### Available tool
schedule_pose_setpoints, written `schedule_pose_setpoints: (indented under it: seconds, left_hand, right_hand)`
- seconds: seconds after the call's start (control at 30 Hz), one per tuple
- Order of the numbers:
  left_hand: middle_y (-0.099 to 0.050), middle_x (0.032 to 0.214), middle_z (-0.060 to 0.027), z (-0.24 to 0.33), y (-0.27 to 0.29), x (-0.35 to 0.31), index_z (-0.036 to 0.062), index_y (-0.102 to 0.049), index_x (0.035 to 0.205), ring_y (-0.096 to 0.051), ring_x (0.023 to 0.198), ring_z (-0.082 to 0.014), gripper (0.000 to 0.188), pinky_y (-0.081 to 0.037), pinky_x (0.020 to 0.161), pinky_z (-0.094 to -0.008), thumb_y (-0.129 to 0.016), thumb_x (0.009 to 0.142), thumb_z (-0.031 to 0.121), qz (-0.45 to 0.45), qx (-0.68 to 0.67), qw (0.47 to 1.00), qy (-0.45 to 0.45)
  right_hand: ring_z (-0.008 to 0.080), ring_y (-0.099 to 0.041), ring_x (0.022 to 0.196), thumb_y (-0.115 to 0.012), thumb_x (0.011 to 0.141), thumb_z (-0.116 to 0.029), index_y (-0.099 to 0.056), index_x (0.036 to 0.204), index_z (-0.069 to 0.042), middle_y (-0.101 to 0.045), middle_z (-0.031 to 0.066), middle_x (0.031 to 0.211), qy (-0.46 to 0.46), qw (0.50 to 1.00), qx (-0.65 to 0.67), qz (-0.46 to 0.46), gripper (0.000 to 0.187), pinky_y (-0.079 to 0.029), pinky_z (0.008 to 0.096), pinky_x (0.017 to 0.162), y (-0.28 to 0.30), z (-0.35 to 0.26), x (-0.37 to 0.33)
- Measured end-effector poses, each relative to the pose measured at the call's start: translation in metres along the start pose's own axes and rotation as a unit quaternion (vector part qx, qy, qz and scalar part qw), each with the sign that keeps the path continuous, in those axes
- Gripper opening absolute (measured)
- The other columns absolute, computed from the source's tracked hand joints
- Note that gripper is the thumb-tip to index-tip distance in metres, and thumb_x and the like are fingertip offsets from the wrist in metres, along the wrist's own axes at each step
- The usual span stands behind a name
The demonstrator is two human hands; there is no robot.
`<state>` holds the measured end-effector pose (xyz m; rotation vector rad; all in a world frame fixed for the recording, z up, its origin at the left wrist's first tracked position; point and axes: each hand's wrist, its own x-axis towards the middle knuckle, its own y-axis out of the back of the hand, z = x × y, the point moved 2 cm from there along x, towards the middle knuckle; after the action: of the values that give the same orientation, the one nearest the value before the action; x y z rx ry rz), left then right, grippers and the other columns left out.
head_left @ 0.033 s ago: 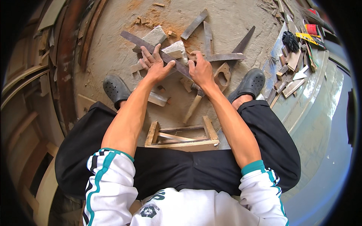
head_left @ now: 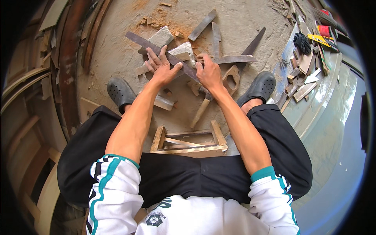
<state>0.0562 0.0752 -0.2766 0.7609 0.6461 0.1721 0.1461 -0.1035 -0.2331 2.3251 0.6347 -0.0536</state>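
Note:
A long, flat, dark strip [head_left: 137, 39], wood or metal I cannot tell, lies slantwise across pale blocks on the ground. My left hand [head_left: 160, 70] rests on its middle with the fingers spread and the thumb stretched out to the right. My right hand [head_left: 209, 73] is closed at the strip's near right end, its fingers curled and partly hidden. Under the strip are a whitish block [head_left: 161, 37] and a second rough white block [head_left: 183, 50]. Just below my right hand lies a hammer [head_left: 200, 111] with a wooden handle.
Right of my hands lie a try square [head_left: 235, 59] and a handsaw with a wooden handle [head_left: 232, 80]. A wooden bar [head_left: 202, 25] lies beyond. A small wooden frame stool [head_left: 192, 150] stands before my lap. Wood scraps [head_left: 303, 62] are piled at right, timber panels [head_left: 33, 94] at left.

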Motion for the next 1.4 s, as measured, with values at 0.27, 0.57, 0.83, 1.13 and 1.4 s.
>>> schedule_pose_setpoints:
  seconds: [0.27,0.57,0.83,1.13,1.4]
  left_hand:
    - [0.033,0.155,-0.0357,0.000,-0.001,-0.001,0.0159,0.006,0.161,0.030,0.147,-0.0469,0.112,0.016,0.114,-0.0651,-0.064,0.088,0.065,0.002,0.006,1.000,0.001]
    - [0.004,0.168,-0.0225,-0.006,0.004,0.011,0.0119,0.012,0.161,0.011,0.154,-0.0416,0.103,0.012,0.119,-0.0578,-0.041,0.096,0.071,0.074,-0.139,0.987,0.016]
    - [-0.020,0.168,-0.0131,0.015,0.007,0.015,0.0305,-0.059,0.142,-0.006,0.155,-0.0411,0.062,0.005,0.120,-0.0616,-0.044,0.095,0.069,0.062,-0.004,0.996,0.061]
    - [-0.061,0.129,-0.0073,0.050,0.025,-0.005,0.0201,-0.066,0.127,-0.049,0.128,-0.0297,0.048,-0.038,0.105,-0.0461,-0.078,0.084,0.040,0.073,0.189,0.976,-0.083]
    - [-0.066,0.116,-0.0157,0.060,0.036,-0.018,0.0132,-0.057,0.126,-0.064,0.108,-0.0355,0.047,-0.050,0.091,-0.0460,-0.073,0.089,0.038,0.106,0.086,0.981,-0.139]
  right_hand:
    - [0.0467,-0.067,0.087,-0.053,0.097,-0.019,-0.065,0.107,-0.005,-0.069,0.0273,0.090,-0.018,1.000,0.001,-0.004,0.021,-0.051,0.0527,0.078,-0.010,0.017,-0.030]
    - [0.0420,-0.067,0.097,-0.047,0.098,-0.016,-0.067,0.112,-0.006,-0.071,0.0223,0.102,-0.111,0.987,0.010,0.117,0.026,-0.051,0.0463,0.086,0.012,0.008,-0.068]
    - [0.0371,-0.067,0.103,-0.044,0.100,-0.017,-0.065,0.117,-0.004,-0.071,0.0186,0.110,-0.299,0.907,0.082,0.283,0.030,-0.050,0.0459,0.091,0.080,0.056,-0.116]
    - [0.0350,-0.064,0.110,-0.044,0.100,-0.014,-0.065,0.118,-0.003,-0.068,0.0197,0.118,-0.388,0.853,0.136,0.322,0.029,-0.048,0.0425,0.096,0.057,0.095,-0.162]
    - [0.0347,-0.066,0.106,-0.045,0.098,-0.011,-0.065,0.117,-0.005,-0.069,0.0178,0.116,-0.394,0.848,0.111,0.336,0.028,-0.049,0.0442,0.093,0.071,0.108,-0.153]
